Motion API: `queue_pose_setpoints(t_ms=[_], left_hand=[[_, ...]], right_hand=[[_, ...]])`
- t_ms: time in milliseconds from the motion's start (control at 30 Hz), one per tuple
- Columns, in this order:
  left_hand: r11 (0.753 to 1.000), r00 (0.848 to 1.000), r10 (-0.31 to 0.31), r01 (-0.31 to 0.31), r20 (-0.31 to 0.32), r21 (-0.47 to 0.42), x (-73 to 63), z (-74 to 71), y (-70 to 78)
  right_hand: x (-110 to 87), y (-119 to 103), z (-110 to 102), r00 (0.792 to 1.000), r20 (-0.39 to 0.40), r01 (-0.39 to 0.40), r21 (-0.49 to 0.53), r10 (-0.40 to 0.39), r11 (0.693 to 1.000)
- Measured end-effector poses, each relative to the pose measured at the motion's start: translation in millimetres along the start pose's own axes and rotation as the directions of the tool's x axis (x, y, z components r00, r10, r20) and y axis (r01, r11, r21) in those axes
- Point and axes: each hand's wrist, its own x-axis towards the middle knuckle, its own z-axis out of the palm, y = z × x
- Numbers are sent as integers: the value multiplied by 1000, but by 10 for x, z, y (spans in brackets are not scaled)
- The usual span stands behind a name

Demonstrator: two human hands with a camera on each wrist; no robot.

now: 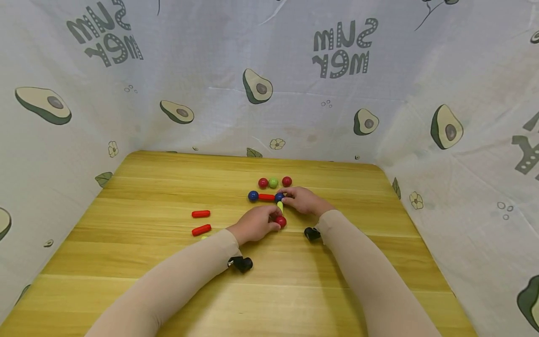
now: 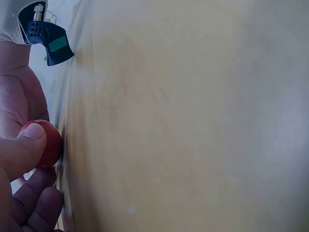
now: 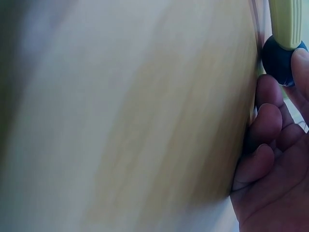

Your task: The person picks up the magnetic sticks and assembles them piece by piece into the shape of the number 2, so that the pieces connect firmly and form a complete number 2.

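Observation:
My left hand (image 1: 255,223) pinches a red ball (image 1: 280,222) between thumb and fingers, close over the wooden table. In the left wrist view the thumb presses on that red ball (image 2: 50,145). With my right hand (image 1: 306,200) I pinch a blue ball (image 1: 279,197); a yellow-green rod (image 1: 280,206) runs from it toward the red ball. The right wrist view has the rod (image 3: 287,24) meeting the blue ball (image 3: 279,60) under my thumb. A red rod (image 1: 266,197) links this blue ball to another blue ball (image 1: 253,196) on the left.
Behind the joined pieces lie two dark red balls (image 1: 263,183) and a green ball (image 1: 273,182). Two loose red rods (image 1: 200,214) lie to the left, with a yellow-green piece (image 1: 204,238) partly hidden by my left sleeve. A printed cloth (image 1: 294,117) hangs behind the table (image 1: 269,299).

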Motion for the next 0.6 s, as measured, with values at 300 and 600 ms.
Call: queue_pose_setpoints(t_ms=[300, 600], left_hand=[[1000, 1000, -23, 24, 13, -15, -20, -35, 37], [1000, 1000, -21, 21, 9, 6, -11, -32, 26]], right_hand=[[13, 4, 9, 1000, -11, -14, -1, 14, 1000], [34, 10, 15, 1000, -19, -10, 2, 10, 1000]])
